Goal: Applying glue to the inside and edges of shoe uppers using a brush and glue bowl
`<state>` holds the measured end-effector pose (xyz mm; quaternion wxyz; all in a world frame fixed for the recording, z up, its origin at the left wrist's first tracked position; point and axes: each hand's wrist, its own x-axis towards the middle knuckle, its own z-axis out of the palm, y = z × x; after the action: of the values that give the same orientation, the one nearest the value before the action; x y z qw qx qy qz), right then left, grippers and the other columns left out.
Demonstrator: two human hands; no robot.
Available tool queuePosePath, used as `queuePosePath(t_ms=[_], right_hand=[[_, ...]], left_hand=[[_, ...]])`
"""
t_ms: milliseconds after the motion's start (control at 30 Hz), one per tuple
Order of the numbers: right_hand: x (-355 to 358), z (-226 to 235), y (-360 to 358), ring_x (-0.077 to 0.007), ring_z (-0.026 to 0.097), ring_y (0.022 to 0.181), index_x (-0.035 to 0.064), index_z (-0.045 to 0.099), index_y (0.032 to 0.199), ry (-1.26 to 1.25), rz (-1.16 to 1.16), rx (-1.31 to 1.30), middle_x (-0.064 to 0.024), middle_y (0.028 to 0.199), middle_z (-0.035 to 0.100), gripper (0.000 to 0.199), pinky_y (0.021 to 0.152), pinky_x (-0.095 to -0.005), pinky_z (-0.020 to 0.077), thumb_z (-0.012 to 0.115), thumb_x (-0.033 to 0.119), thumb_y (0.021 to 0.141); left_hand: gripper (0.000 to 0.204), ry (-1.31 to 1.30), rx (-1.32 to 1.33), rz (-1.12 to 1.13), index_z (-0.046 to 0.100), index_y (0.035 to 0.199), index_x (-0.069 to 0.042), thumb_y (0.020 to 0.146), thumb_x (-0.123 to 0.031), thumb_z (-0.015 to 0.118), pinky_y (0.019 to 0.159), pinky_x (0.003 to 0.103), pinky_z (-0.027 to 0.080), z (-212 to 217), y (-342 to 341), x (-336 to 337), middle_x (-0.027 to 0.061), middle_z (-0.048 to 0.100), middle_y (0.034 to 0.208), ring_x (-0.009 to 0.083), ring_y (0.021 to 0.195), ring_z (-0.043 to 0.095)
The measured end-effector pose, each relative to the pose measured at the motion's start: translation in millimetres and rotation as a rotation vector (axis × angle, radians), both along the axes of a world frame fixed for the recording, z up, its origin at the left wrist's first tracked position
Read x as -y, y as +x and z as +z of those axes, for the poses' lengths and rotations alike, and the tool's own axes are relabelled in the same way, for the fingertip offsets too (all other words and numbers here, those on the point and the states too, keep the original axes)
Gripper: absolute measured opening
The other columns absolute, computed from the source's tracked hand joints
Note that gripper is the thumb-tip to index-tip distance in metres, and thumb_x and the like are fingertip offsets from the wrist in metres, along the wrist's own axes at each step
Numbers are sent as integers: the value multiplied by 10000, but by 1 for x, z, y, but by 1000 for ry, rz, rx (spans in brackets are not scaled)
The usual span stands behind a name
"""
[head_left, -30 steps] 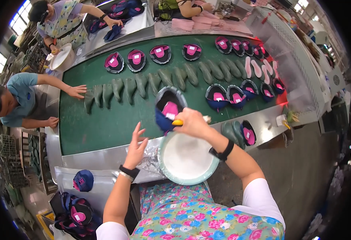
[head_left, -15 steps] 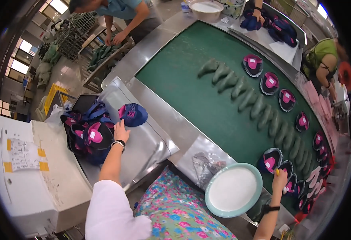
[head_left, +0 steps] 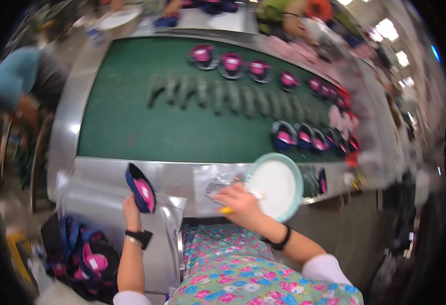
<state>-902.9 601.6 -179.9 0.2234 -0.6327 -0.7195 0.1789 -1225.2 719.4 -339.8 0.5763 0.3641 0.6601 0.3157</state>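
In the near left corner of the green worktop a hand could pass, up to the row of lasts. Along the near edge the held shoe upper, right hand and basin stand in the way

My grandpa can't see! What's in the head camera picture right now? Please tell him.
A person's left hand holds a blue-and-pink shoe upper, while the right hand grips a yellow-ended tool by a pale green bowl of white stuff. Beyond, rows of dark green foot shapes and more shoe uppers lie on a green table.
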Motion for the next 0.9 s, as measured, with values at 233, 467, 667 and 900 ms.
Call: queuePosePath(t_ms=[233, 467, 667, 900], right_hand=[[13, 40, -12, -216, 556, 1069, 82, 571, 1002, 4, 295, 27, -28, 1155, 569, 377, 692, -322, 562, 707, 114, 652], [55, 59, 20, -244, 607, 950, 74, 617, 1089, -126, 215, -251, -64, 1023, 632, 381, 733, -368, 531, 728, 167, 736], [109, 58, 70, -275, 605, 915, 85, 653, 1073, -134, 328, -412, -67, 982, 651, 349, 741, -385, 514, 727, 189, 748], [179, -26, 192, -240, 626, 841, 63, 701, 885, 89, -455, -126, -86, 889, 673, 180, 685, -342, 496, 677, 233, 830]], left_hand=[[343, -792, 1102, -204, 572, 1108, -130, 941, -404, 451, 532, 312, 449, 124, 107, 73, 34, 639, 1010, 189, 788, 613], [809, 519, 394, -712, 125, 1471, -57, 809, 33, 583, 987, 335, 421, 150, 126, 123, 178, 448, 1344, 269, 1203, 500], [772, 548, 116, -560, 111, 1472, -24, 877, -61, 601, 1042, 344, 340, 121, 143, 177, 190, 352, 1416, 259, 1281, 403], [563, 154, 62, -723, 389, 1344, 11, 863, -122, 651, 976, 327, 403, 118, 149, 237, 125, 533, 1246, 205, 1131, 527]])
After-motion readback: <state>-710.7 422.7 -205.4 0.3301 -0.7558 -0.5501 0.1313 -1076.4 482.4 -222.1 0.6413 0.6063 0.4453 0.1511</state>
